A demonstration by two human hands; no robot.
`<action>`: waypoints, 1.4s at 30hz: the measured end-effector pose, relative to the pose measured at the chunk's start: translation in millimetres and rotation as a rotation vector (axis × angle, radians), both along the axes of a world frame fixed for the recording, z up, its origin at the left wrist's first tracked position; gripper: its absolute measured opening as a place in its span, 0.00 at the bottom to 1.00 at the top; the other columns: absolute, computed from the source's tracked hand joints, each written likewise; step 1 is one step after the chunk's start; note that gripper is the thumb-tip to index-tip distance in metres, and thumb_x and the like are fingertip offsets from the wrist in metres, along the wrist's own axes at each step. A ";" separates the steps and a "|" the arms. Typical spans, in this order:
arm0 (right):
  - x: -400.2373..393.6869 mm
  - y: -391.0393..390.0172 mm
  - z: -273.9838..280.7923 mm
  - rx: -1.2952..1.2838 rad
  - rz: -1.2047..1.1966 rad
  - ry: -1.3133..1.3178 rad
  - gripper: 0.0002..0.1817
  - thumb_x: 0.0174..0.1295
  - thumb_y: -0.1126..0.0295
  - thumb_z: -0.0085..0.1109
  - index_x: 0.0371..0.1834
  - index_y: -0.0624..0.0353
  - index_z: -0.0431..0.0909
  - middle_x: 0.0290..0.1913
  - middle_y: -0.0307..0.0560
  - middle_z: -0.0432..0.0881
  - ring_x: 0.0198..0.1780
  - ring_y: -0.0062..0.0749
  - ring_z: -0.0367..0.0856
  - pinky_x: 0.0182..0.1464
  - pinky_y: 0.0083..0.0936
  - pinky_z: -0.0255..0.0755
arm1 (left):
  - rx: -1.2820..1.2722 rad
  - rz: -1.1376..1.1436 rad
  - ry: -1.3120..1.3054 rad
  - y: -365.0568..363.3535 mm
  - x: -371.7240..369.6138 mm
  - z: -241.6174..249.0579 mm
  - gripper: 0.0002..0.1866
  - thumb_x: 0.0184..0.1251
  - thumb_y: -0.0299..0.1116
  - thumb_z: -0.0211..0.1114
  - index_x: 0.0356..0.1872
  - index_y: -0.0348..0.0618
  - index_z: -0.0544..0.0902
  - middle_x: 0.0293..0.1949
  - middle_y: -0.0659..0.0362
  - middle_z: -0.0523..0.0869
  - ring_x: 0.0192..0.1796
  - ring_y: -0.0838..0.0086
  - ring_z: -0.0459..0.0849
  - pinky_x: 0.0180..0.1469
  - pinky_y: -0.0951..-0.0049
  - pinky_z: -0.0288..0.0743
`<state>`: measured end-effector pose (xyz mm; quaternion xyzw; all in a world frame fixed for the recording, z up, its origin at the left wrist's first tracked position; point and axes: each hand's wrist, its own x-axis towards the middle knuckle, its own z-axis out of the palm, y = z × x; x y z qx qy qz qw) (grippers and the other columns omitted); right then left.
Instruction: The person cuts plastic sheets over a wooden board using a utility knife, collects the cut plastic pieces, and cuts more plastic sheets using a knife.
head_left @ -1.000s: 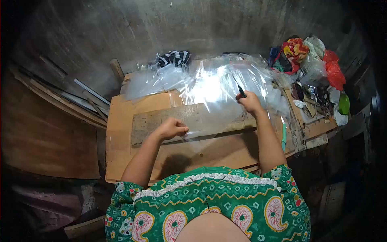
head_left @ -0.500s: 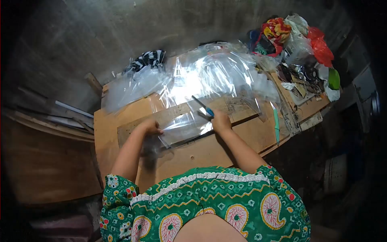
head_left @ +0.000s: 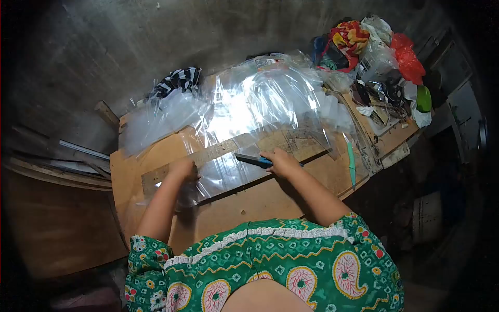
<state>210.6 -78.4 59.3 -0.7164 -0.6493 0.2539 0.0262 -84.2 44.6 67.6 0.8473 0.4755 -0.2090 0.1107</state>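
Observation:
My right hand (head_left: 283,163) is wrapped round the blue handle of a knife (head_left: 250,159). Its dark blade points left, low over a clear plastic sheet (head_left: 221,171). The sheet lies across a long wooden board (head_left: 158,174) on the table. Toward the board's left end, my left hand (head_left: 183,170) is closed on the sheet's left part, fingers curled down and partly hidden. Behind the board spreads a shiny pile of clear plastic sheets (head_left: 280,99).
A green knife-shaped tool (head_left: 351,165) lies at the table's right. Beyond it are a cluttered side board (head_left: 387,112), a red plastic bag (head_left: 407,58) and a green container (head_left: 423,99). Black-and-white cloth (head_left: 179,80) sits at the back left, against the wall.
The knife has swung from pointing up and away to lying nearly level, pointing left. My left hand has shifted slightly left, and the sheet now lies flatter along the board.

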 end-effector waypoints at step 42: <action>-37.6 -92.5 -22.0 0.366 -0.266 0.171 0.15 0.54 0.66 0.51 0.46 0.52 0.68 0.38 0.54 0.70 0.36 0.53 0.74 0.38 0.43 0.69 | 0.238 -0.417 -0.554 -71.3 118.6 -43.8 0.26 0.57 0.48 0.49 0.58 0.60 0.64 0.63 0.64 0.59 0.65 0.54 0.53 0.57 0.38 0.45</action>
